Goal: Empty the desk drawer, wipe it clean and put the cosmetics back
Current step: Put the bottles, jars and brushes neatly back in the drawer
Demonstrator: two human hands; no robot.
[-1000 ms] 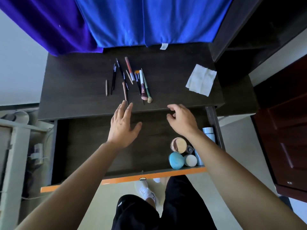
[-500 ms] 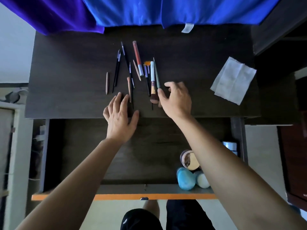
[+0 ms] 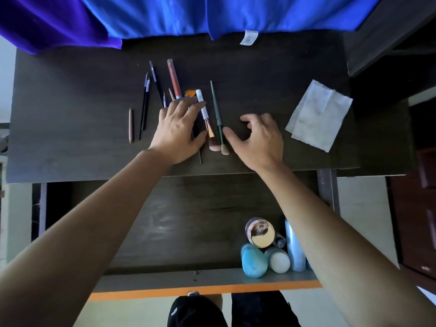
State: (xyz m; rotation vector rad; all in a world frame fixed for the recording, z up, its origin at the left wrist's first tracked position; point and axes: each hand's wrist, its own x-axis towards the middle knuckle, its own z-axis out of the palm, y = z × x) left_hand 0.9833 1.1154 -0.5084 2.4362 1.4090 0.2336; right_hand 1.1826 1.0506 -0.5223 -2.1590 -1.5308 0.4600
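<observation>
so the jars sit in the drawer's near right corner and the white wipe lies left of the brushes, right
No: the head view shows the white wipe lying right of the brushes, not left. The jars do sit in the near right corner of the drawer.

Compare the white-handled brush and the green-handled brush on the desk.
The white-handled brush is thicker, with a copper ferrule and a broad pinkish head; the green-handled brush is slimmer, with a small tan tip. Both lie flat on the desk, side by side, bristles toward its front edge.
</observation>
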